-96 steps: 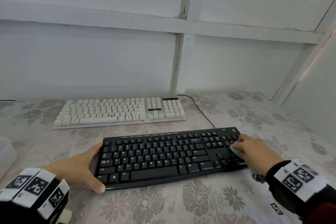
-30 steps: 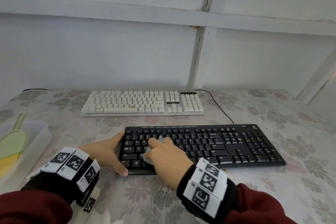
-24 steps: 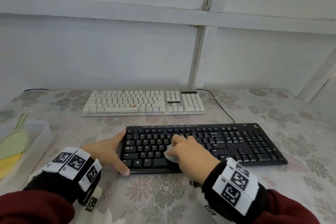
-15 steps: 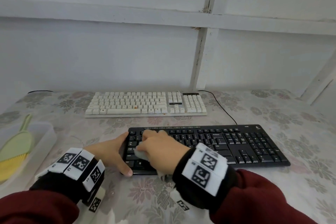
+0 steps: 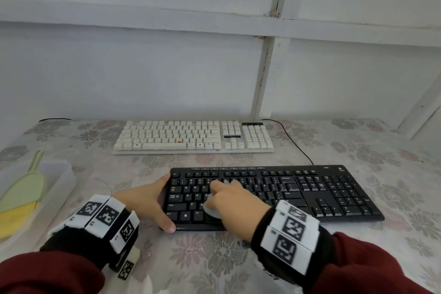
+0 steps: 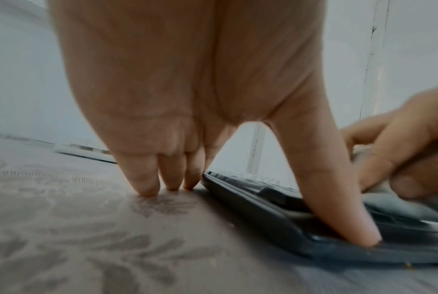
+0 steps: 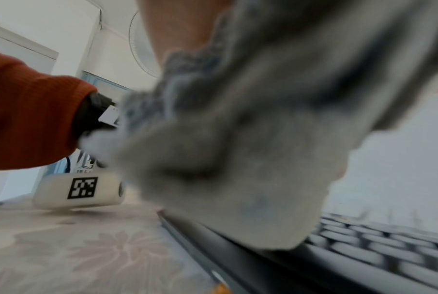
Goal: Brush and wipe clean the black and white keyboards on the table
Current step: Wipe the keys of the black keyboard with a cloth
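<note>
The black keyboard (image 5: 310, 193) lies in front of me, and the white keyboard (image 5: 191, 136) lies behind it near the wall. My left hand (image 5: 157, 200) braces the black keyboard's left end. Its thumb (image 6: 338, 208) presses the front rim, and its straight fingertips (image 6: 147, 185) rest on the tablecloth beside the edge. My right hand (image 5: 233, 200) grips a bunched pale grey cloth (image 5: 211, 211) and presses it on the left letter keys. The cloth (image 7: 225, 159) fills the blurred right wrist view, above the black keyboard (image 7: 363, 258).
A clear plastic box (image 5: 64, 174) at the left holds a green brush with yellow bristles (image 5: 21, 196). A black cable (image 5: 296, 143) runs from the wall to the black keyboard. Orange crumbs (image 7: 220, 288) lie at its front edge. The wall stands close behind the white keyboard.
My right hand has carried the cloth from the number pad to the left keys, rubbing back and forth, and has just shifted slightly right. My left hand has kept its hold.
</note>
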Demonstrator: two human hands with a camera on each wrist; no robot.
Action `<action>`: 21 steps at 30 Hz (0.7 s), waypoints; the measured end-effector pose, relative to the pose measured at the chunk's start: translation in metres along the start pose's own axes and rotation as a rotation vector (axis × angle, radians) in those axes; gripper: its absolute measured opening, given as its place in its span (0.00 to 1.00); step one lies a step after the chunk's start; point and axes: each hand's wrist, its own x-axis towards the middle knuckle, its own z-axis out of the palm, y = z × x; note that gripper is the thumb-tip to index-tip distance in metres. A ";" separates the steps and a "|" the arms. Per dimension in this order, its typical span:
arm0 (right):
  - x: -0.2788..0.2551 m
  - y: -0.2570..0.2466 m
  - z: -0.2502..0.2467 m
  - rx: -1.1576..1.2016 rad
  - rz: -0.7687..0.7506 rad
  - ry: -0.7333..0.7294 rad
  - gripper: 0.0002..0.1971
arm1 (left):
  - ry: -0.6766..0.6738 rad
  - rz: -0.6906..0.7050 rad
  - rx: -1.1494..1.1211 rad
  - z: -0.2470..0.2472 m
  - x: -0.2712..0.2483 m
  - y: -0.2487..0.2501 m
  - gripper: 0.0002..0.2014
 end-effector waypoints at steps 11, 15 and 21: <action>-0.006 0.038 0.003 0.086 0.042 0.063 0.09 | -0.005 0.008 0.002 -0.002 0.003 -0.005 0.71; -0.013 0.043 0.014 0.036 0.046 0.082 0.09 | -0.015 0.012 -0.017 -0.001 0.004 -0.004 0.69; -0.035 0.075 0.022 0.018 0.139 0.099 0.12 | -0.014 0.026 -0.043 -0.001 0.004 -0.004 0.70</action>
